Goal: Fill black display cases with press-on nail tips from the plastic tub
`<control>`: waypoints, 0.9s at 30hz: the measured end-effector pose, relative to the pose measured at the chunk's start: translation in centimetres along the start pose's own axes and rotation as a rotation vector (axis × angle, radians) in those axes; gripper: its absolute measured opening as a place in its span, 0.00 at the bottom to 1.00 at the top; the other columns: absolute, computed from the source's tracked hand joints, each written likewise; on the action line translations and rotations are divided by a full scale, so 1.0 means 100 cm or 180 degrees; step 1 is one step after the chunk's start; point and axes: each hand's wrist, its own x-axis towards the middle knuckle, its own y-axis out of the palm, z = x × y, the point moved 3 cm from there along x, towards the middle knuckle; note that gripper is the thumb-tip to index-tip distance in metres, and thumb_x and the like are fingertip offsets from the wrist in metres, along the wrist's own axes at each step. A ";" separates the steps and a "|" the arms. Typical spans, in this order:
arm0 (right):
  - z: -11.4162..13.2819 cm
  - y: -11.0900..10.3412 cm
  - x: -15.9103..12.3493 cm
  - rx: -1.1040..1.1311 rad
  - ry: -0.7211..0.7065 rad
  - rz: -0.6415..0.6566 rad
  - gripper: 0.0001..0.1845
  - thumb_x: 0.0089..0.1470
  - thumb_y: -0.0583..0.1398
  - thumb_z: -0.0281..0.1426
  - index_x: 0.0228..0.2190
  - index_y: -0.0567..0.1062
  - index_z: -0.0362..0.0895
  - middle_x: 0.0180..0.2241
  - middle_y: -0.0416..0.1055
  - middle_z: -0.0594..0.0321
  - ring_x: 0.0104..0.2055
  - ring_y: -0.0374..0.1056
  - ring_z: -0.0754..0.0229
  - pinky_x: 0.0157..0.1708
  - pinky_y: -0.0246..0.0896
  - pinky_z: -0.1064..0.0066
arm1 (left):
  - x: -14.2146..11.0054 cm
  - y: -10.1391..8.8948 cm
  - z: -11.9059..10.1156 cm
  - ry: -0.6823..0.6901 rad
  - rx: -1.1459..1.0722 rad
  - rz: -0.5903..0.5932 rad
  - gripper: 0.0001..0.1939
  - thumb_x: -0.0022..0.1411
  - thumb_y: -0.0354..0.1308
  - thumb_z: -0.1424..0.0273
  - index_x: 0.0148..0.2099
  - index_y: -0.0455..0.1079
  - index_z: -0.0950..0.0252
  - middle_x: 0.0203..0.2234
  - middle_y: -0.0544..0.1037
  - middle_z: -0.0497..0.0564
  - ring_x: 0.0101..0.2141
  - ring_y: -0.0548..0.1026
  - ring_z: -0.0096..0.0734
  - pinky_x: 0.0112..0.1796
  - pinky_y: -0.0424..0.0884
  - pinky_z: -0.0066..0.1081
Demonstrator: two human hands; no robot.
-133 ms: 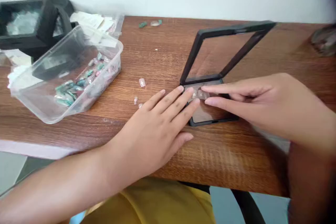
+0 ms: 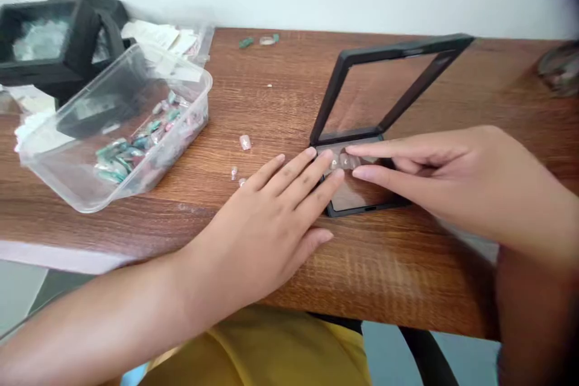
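Observation:
A black hinged display frame (image 2: 350, 208) with clear film panes lies on the table, its lid tilted up at the back. A short row of pale, glossy press-on nails (image 2: 345, 161) rests on the film of its lower half. My left hand (image 2: 262, 223) is flat, fingers stretched over the frame's left side, fingertips beside the leftmost nail. From the right, my right hand (image 2: 470, 184) has thumb and forefinger closed around the right end of the row, at a press-on nail partly hidden by the fingers.
Left of my hands, a clear plastic tub (image 2: 90, 193) holds many colourful nails. Behind it are stacked black frames (image 2: 75, 60) and white papers (image 2: 154, 33). A loose pink nail (image 2: 245, 142) and smaller ones lie nearby; green pieces (image 2: 245, 43) lie by the wall. A blurred jar-like object (image 2: 561, 69) stands far right.

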 end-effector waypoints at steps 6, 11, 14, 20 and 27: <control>0.002 0.001 0.001 -0.0330 0.0004 -0.0024 0.20 0.63 0.64 0.50 0.48 0.85 0.53 0.17 0.53 0.70 0.18 0.48 0.65 0.17 0.39 0.71 | -0.001 0.000 0.001 0.0013 0.0003 0.0060 0.31 0.80 0.39 0.59 0.76 0.51 0.72 0.74 0.54 0.60 0.73 0.54 0.47 0.69 0.58 0.48; 0.004 -0.002 0.001 -0.0467 0.0115 -0.0054 0.23 0.61 0.63 0.55 0.38 0.83 0.50 0.16 0.55 0.71 0.18 0.50 0.64 0.20 0.43 0.69 | -0.001 0.000 0.001 0.0022 0.0005 0.0056 0.31 0.80 0.38 0.60 0.76 0.51 0.72 0.74 0.55 0.61 0.73 0.55 0.48 0.68 0.59 0.49; 0.003 -0.003 0.001 -0.0535 0.0211 -0.0113 0.27 0.58 0.63 0.60 0.35 0.81 0.50 0.16 0.55 0.70 0.18 0.51 0.64 0.21 0.44 0.69 | -0.001 -0.001 0.001 0.0033 0.0003 0.0043 0.30 0.80 0.38 0.60 0.75 0.52 0.72 0.74 0.55 0.61 0.73 0.56 0.48 0.68 0.59 0.49; -0.003 -0.005 0.001 -0.0466 0.0270 -0.0043 0.32 0.55 0.63 0.65 0.34 0.80 0.49 0.17 0.57 0.70 0.19 0.52 0.64 0.21 0.45 0.68 | -0.002 -0.001 0.001 0.0018 0.0024 0.0021 0.30 0.80 0.37 0.61 0.75 0.52 0.72 0.74 0.55 0.60 0.73 0.56 0.47 0.69 0.59 0.48; 0.001 -0.007 0.000 -0.0482 0.0179 -0.0020 0.30 0.61 0.60 0.62 0.28 0.79 0.49 0.16 0.57 0.69 0.19 0.53 0.63 0.21 0.45 0.68 | -0.002 -0.001 0.000 0.0015 -0.0016 0.0047 0.30 0.80 0.38 0.60 0.75 0.52 0.72 0.74 0.55 0.60 0.73 0.55 0.47 0.69 0.59 0.48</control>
